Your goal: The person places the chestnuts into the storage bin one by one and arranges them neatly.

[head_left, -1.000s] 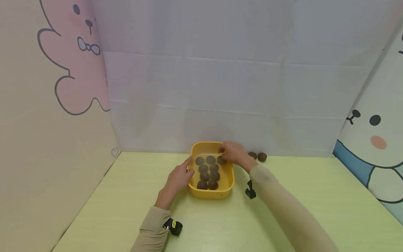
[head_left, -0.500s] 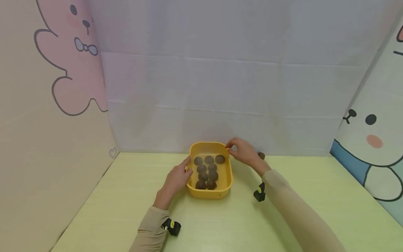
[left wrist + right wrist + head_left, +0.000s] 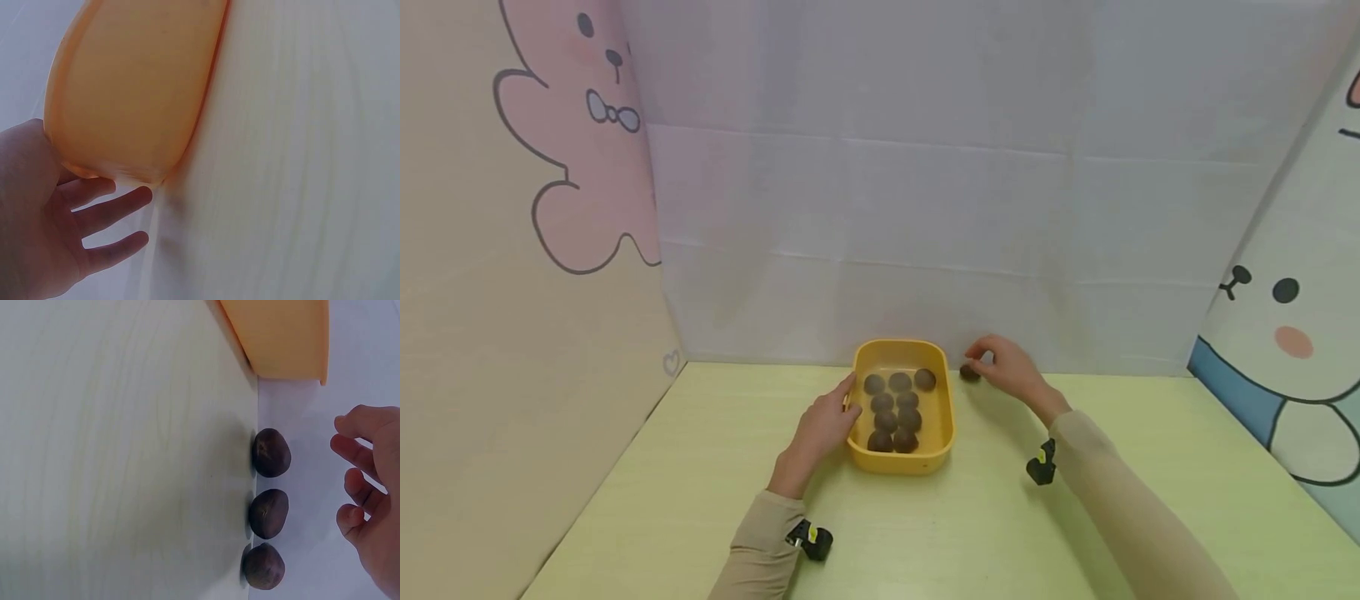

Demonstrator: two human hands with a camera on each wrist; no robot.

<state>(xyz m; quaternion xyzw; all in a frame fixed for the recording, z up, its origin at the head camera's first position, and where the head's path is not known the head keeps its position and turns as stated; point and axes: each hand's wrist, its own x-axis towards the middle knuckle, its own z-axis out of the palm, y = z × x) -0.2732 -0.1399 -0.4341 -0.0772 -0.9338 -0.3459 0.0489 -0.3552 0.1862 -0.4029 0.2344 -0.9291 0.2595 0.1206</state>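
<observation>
My left hand (image 3: 822, 432) holds the yellow plastic tray (image 3: 901, 463) by its left rim, thumb over the edge. In the left wrist view, other fingers of that hand (image 3: 81, 219) spread beside the tray's orange-looking wall (image 3: 137, 87). Several dark brown, round chestnuts (image 3: 909, 419) lie in the tray. To its right, my right hand (image 3: 1011, 367) hovers with bent fingers over a chestnut (image 3: 970, 372). The right wrist view has three chestnuts (image 3: 269, 514) in a row on the table, apart from the loosely curled fingers (image 3: 365, 422); nothing is in their grasp.
The pale yellow-green table (image 3: 895, 533) meets a white sheet wall (image 3: 865, 200) just behind the tray. Panels with a pink cartoon bear (image 3: 580, 167) and a white cartoon animal (image 3: 1300, 375) stand at the sides.
My right hand has come up out of the tray and moved right, over to the loose chestnuts. A chestnut in the tray's back right is now uncovered. My left hand stays on the rim.
</observation>
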